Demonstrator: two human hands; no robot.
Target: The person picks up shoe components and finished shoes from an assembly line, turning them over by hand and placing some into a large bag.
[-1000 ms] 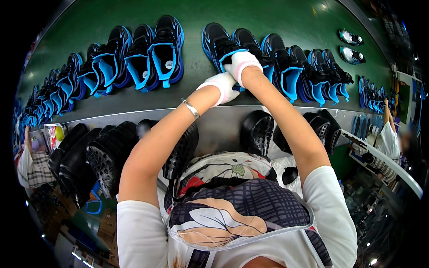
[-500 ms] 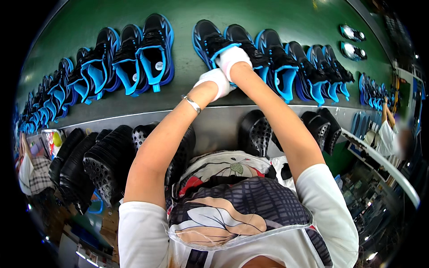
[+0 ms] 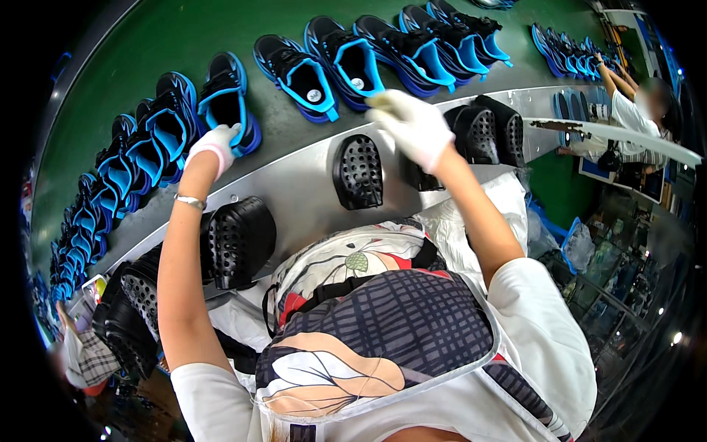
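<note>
Both my hands wear white gloves. My left hand is closed at the heel of a black-and-blue sneaker, the rightmost of the left-hand row. My right hand hangs over the bench's near edge, its fingers stretched out to the left and smeared by motion, with nothing visible in it. Just beyond its fingertips stands another black-and-blue sneaker, its opening toward me and a round white label inside. To that one's left sits a similar sneaker, apart from the left-hand row.
Black perforated shoe-shaped forms rest on the metal ledge along the green bench. More sneakers line up rightward. A co-worker reaches toward the bench at far right; another person is at lower left.
My hands, together on a sneaker before, are now apart: the left has gone to the left-hand row, the right has drawn back toward the bench edge. The view has shifted and turned.
</note>
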